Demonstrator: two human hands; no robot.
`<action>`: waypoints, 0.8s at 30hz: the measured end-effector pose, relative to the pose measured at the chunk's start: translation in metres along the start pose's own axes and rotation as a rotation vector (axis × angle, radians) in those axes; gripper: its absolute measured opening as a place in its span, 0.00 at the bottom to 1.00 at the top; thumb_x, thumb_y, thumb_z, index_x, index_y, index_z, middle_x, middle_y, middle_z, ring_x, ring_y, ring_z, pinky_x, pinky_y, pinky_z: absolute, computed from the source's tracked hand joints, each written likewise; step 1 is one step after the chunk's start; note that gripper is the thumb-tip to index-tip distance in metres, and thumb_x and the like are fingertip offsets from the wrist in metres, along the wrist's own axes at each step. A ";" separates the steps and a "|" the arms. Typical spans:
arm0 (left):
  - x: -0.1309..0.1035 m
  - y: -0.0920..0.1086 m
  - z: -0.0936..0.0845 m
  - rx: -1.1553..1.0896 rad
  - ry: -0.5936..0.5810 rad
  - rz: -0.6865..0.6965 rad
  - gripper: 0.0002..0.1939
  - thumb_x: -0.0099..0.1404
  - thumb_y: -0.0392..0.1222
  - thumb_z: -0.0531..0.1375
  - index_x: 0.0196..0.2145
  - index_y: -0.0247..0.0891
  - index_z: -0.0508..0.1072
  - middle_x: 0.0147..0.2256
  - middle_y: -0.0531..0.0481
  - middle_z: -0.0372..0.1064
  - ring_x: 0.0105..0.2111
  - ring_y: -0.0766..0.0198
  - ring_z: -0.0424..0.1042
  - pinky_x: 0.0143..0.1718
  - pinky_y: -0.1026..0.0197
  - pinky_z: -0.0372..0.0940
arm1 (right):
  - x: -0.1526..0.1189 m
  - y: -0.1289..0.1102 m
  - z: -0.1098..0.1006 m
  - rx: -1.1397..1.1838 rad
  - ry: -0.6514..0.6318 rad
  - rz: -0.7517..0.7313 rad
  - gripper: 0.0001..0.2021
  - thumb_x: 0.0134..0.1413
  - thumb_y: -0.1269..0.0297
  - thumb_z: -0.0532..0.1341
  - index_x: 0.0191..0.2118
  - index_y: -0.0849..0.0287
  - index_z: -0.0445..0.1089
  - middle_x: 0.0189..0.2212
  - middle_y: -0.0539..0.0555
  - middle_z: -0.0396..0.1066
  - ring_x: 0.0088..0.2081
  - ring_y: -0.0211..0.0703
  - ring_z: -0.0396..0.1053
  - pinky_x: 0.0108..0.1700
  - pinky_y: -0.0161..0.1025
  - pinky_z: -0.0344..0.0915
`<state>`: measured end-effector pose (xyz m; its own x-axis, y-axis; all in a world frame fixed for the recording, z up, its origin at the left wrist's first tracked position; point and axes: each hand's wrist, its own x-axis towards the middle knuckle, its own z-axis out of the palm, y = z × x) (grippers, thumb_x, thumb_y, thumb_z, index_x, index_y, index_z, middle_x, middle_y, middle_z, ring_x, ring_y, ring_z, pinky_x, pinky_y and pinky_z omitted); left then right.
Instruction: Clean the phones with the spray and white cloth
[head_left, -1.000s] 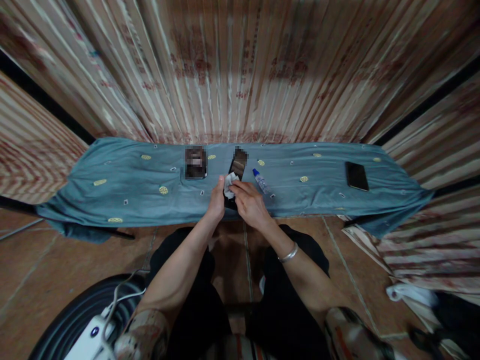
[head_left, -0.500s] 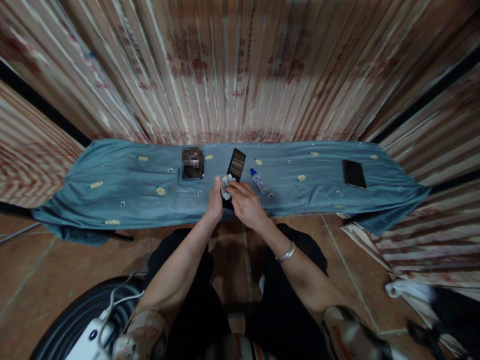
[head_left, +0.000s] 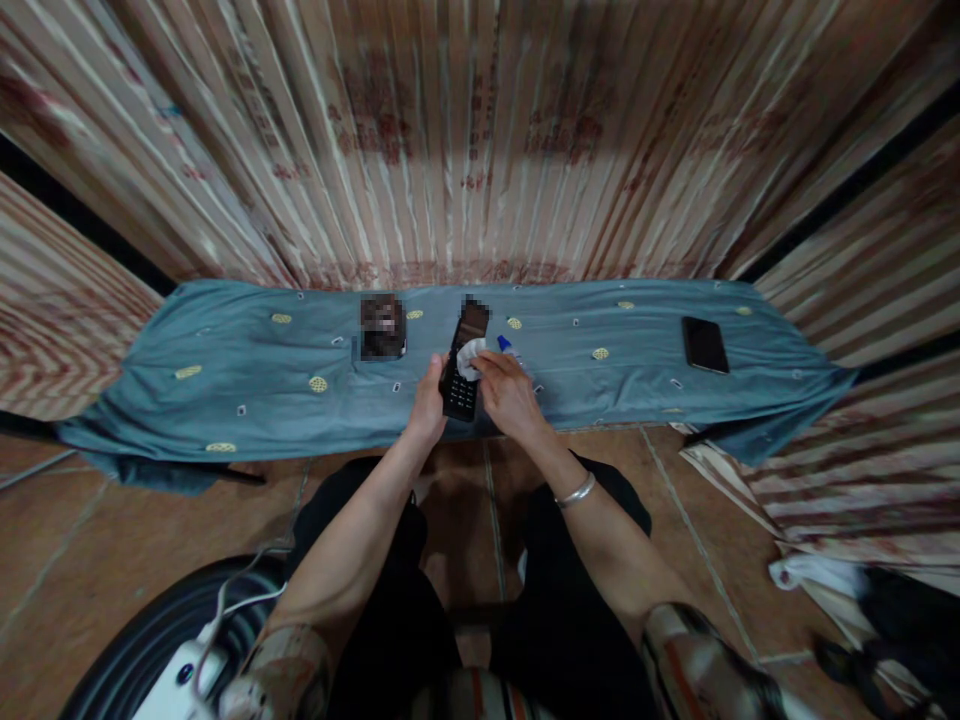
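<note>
A black flip phone (head_left: 459, 397) lies opened out above the near edge of the cloth, its keypad nearer me and its screen half pointing away. My left hand (head_left: 428, 400) grips its left side near the keypad, thumb along the edge. In my right hand (head_left: 510, 393), a crumpled white tissue (head_left: 470, 359) is pinched and rests on the phone around the hinge and upper keys. Just beyond my right fingers is a tube with a blue cap (head_left: 505, 343), its body mostly hidden by that hand.
A blue patterned cloth (head_left: 277, 345) covers the narrow table. On it, a pixelated dark object (head_left: 382, 327) sits left of the phone and a black flat device (head_left: 705, 345) at the right. A pleated curtain (head_left: 480, 140) hangs behind.
My right hand and the tissue have shifted slightly right, and the phone's keypad has come into view. The tube's body is now mostly covered by my right hand.
</note>
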<state>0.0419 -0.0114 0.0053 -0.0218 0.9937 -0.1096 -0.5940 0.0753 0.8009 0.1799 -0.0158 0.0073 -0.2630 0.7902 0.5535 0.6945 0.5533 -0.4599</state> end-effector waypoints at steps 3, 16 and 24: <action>0.000 0.004 0.001 -0.002 -0.004 0.012 0.20 0.69 0.53 0.56 0.40 0.34 0.79 0.39 0.46 0.79 0.48 0.56 0.74 0.51 0.58 0.65 | -0.001 -0.001 0.000 -0.012 -0.010 0.005 0.21 0.59 0.75 0.51 0.53 0.61 0.74 0.54 0.61 0.73 0.55 0.53 0.68 0.62 0.55 0.64; 0.008 0.015 -0.007 -0.070 0.059 0.015 0.18 0.70 0.52 0.56 0.36 0.35 0.76 0.29 0.51 0.75 0.30 0.65 0.73 0.33 0.65 0.64 | -0.009 -0.020 0.003 0.058 -0.032 -0.088 0.20 0.62 0.73 0.50 0.53 0.63 0.74 0.53 0.63 0.73 0.54 0.53 0.67 0.60 0.52 0.67; 0.011 0.012 -0.008 -0.063 0.115 0.026 0.18 0.69 0.54 0.56 0.36 0.36 0.76 0.28 0.52 0.75 0.31 0.65 0.73 0.36 0.64 0.65 | -0.009 -0.021 0.001 0.074 -0.035 -0.086 0.19 0.62 0.73 0.51 0.53 0.60 0.74 0.53 0.62 0.73 0.54 0.53 0.68 0.59 0.54 0.67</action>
<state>0.0285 -0.0005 0.0091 -0.1277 0.9791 -0.1583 -0.6411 0.0403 0.7664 0.1672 -0.0342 0.0109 -0.3436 0.7467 0.5695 0.6172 0.6366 -0.4623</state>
